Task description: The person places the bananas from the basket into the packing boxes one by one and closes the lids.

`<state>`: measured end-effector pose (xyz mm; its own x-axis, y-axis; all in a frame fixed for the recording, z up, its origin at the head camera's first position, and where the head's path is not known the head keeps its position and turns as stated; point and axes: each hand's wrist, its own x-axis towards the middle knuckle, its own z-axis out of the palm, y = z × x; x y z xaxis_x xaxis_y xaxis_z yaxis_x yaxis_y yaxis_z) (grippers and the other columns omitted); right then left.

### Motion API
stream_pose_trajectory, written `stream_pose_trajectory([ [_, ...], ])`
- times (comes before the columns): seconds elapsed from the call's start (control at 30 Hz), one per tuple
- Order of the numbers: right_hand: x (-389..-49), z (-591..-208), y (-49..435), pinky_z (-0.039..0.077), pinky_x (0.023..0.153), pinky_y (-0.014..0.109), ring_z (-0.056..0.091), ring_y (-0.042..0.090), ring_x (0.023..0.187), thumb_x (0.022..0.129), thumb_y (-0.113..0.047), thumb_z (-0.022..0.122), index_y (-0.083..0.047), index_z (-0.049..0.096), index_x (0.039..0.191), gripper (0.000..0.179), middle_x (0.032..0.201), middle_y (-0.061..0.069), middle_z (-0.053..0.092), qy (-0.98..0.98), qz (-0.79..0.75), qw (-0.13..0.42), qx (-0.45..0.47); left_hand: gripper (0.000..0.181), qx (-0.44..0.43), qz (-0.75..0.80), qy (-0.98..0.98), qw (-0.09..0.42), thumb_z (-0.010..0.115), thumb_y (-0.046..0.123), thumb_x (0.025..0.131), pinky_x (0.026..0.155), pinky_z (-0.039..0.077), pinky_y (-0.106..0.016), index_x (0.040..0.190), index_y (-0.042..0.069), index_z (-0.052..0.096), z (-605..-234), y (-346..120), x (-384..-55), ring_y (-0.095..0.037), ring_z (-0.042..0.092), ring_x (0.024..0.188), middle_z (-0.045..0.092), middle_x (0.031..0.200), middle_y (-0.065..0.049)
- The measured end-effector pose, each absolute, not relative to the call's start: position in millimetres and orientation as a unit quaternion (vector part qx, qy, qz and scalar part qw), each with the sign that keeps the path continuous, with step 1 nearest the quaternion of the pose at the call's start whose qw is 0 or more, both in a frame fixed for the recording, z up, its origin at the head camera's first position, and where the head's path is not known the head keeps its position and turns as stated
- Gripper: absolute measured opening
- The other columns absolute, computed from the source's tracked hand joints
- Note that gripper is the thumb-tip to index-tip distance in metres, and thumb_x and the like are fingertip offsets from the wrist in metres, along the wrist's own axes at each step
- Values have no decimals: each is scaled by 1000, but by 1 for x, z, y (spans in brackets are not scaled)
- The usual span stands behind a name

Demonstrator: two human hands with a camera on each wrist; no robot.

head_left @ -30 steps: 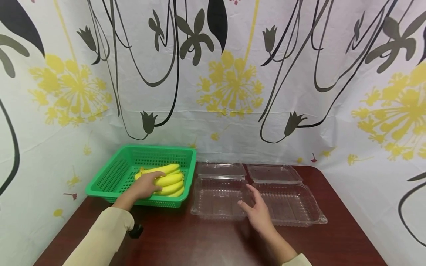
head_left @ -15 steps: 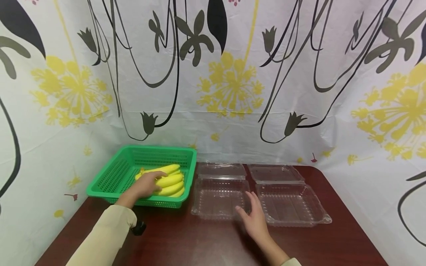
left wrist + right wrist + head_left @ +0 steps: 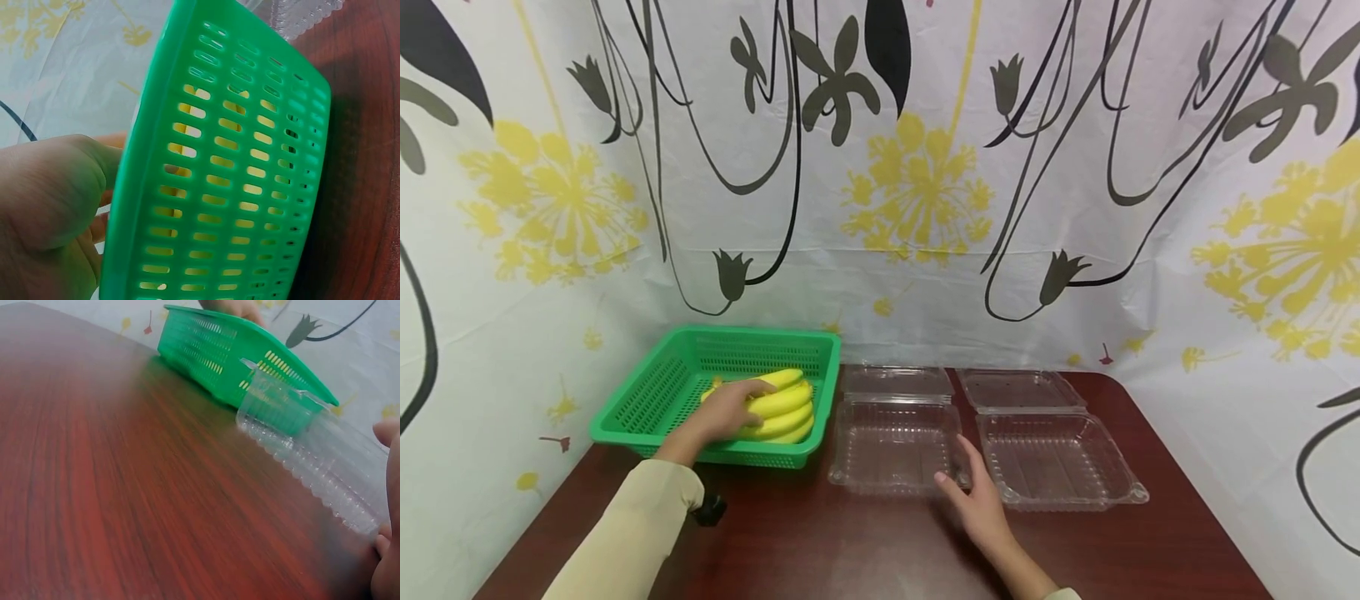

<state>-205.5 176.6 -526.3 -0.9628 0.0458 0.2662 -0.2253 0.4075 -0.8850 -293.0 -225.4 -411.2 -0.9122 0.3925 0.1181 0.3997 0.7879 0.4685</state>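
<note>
Patterned cloth: hangs behind everything (image 3: 925,325).
Red-brown table: carries all my things (image 3: 820,550).
Green basket: stands on my left, its rim (image 3: 625,435) in front of my wrist; I judge that any lift should go straight up first, so nothing knocks that edge.
Left clear tray: just beside the basket, lid folded back toward the cloth (image 3: 891,450); light-looking, so I would guess a bump could slide it.
Right clear tray: next along, lid folded back too (image 3: 1052,467).
Bananas: a bunch lying inside the basket, toward its right side (image 3: 784,412); best held by the body of the bunch, I think, with a firm but soft squeeze, since a hard one may bruise them.
My left hand: reaches over the rim and grips the bananas, thumb on the near side (image 3: 724,412).
My right hand: fingers parted, holding nothing, by the left tray's near right corner (image 3: 981,504); whether it touches, I cannot tell.
</note>
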Motion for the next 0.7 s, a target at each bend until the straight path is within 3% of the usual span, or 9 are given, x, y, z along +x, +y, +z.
stream_pose_trajectory([
  [0.13,-207,-526,178,24,106,64,29,40,139,92,-20,68,-17,29,152,71,153,15,33,-819,562,105,57,50,-199,-252,-947,18,74,1,81,95,38,-62,130,3,60,-407,-226,-294,-41,57,109,62,121,-22],
  [0.23,-204,-522,178,24,106,64,30,40,138,91,-18,69,-15,29,152,73,153,16,33,-820,560,101,59,51,-191,-257,-947,24,74,2,81,94,41,-58,130,6,61,-403,-225,-294,-40,57,109,62,121,-21],
  [0.3,-200,-516,177,24,106,65,30,42,137,91,-15,70,-11,29,152,74,152,19,33,-822,557,102,60,51,-189,-263,-946,29,74,2,81,86,48,-52,130,6,61,-400,-223,-293,-38,57,108,62,122,-21],
  [0.47,-186,-495,171,24,105,65,28,46,137,90,-14,70,-2,29,151,74,150,25,34,-827,549,108,62,50,-198,-267,-942,50,75,2,81,84,48,-49,129,8,63,-392,-214,-292,-35,57,108,62,122,-18],
  [0.7,-181,-487,166,24,106,64,30,45,136,90,-12,70,0,31,150,72,148,26,36,-824,553,112,61,49,-207,-259,-939,88,78,3,80,84,46,-48,127,9,65,-379,-205,-290,-32,56,105,63,122,-12],
])
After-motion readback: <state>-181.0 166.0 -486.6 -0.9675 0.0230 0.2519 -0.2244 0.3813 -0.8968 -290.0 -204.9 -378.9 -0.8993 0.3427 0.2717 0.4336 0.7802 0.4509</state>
